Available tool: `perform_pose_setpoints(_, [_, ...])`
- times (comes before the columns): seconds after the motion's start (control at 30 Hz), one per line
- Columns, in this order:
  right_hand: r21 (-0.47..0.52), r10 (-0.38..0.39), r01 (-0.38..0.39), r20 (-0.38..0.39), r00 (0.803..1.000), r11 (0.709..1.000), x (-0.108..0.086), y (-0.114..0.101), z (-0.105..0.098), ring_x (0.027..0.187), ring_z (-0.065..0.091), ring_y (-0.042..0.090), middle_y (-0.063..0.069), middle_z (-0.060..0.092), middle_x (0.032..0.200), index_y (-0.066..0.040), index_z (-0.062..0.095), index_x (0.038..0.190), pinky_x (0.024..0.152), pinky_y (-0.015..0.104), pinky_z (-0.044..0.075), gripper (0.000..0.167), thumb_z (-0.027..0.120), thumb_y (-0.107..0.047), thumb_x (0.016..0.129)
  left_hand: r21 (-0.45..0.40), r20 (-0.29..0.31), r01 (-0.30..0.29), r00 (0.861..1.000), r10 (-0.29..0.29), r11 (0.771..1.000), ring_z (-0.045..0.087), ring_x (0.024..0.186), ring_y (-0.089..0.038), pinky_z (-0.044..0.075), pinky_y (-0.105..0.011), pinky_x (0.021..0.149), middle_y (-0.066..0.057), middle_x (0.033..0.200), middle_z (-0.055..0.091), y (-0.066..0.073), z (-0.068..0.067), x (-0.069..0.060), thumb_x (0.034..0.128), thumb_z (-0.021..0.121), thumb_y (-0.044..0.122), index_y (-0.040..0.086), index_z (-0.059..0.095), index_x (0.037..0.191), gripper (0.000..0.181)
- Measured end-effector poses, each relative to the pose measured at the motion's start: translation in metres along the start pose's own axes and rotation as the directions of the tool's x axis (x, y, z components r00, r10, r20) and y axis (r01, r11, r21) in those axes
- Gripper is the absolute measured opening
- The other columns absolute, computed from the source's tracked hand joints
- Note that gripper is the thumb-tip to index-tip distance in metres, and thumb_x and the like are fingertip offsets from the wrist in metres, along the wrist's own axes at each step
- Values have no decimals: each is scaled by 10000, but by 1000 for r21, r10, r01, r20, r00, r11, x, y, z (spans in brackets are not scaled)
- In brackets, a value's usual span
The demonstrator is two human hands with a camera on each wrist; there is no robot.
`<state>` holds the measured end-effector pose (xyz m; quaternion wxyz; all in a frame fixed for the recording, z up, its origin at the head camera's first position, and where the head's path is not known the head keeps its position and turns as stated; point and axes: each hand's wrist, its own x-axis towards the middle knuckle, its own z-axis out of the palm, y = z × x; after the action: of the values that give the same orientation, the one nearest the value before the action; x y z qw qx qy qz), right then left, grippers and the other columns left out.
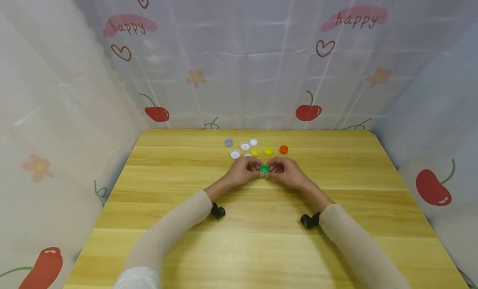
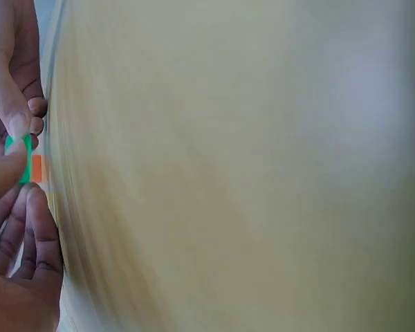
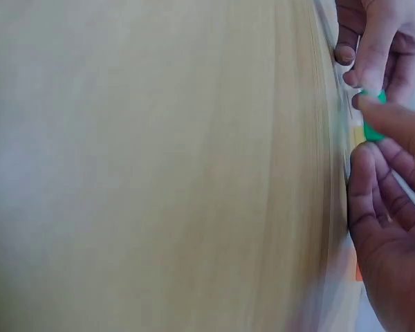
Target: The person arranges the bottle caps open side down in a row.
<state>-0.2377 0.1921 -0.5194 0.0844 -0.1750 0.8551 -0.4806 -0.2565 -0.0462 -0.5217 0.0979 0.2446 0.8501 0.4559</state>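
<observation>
A small green bottle cap (image 1: 264,169), its hollow side facing the head camera, is between my two hands near the middle of the table. My left hand (image 1: 240,173) pinches its left edge with thumb and fingertips. On the opposite edge, my right hand (image 1: 288,173) pinches it the same way. Both wrist views show the green cap (image 3: 375,128) side-on, partly covered by a thumb. Just beyond the hands lie a yellow cap (image 1: 268,151), another yellow cap (image 1: 255,152) and an orange cap (image 1: 284,149).
Several white caps, among them a larger white cap (image 1: 235,154), lie left of the yellow ones; one is partly hidden by my left hand. A greyish-purple cap (image 1: 229,142) sits farthest left. The wooden table (image 1: 246,247) ends at a printed curtain (image 1: 242,90).
</observation>
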Motion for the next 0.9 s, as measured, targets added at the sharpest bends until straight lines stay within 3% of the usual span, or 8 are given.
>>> perform_pose_setpoints(0.2, [106, -46, 45, 1, 999, 993, -13, -5, 4, 933, 725, 232, 124, 772, 1058, -90, 751, 1186, 825, 254, 611, 261, 842, -151, 949, -146, 1, -62, 998, 63, 987, 754, 982, -118, 611, -294, 913, -16, 1163, 805, -4, -4, -17, 968, 833, 252, 173, 791, 1223, 270])
perform_pose_setpoints(0.47, [211, -147, 153, -45, 988, 965, -28, -26, 17, 935, 703, 208, 141, 742, 1112, -105, 738, 1203, 861, 267, 604, 273, 831, -107, 947, -279, -63, -75, 996, 59, 957, 744, 907, -163, 623, -284, 782, -27, 1136, 805, 9, -14, -49, 952, 848, 236, 220, 805, 1188, 240])
perform_pose_setpoints(0.7, [281, -225, 232, -59, 973, 931, -43, -28, 24, 910, 680, 186, 156, 726, 1082, -82, 725, 1171, 859, 270, 603, 283, 827, -7, 918, -315, -57, -74, 997, 59, 946, 710, 910, -129, 601, -276, 811, 8, 1126, 800, 17, -8, -68, 966, 834, 261, 254, 809, 1181, 216])
perform_pose_setpoints(0.9, [267, -248, 256, -65, 967, 929, -51, -30, 27, 919, 682, 165, 114, 730, 1085, -121, 727, 1159, 879, 289, 606, 302, 844, -13, 903, -292, -49, -88, 996, 77, 952, 714, 915, -144, 589, -285, 846, 20, 1125, 809, 21, -10, -76, 964, 834, 241, 249, 811, 1178, 215])
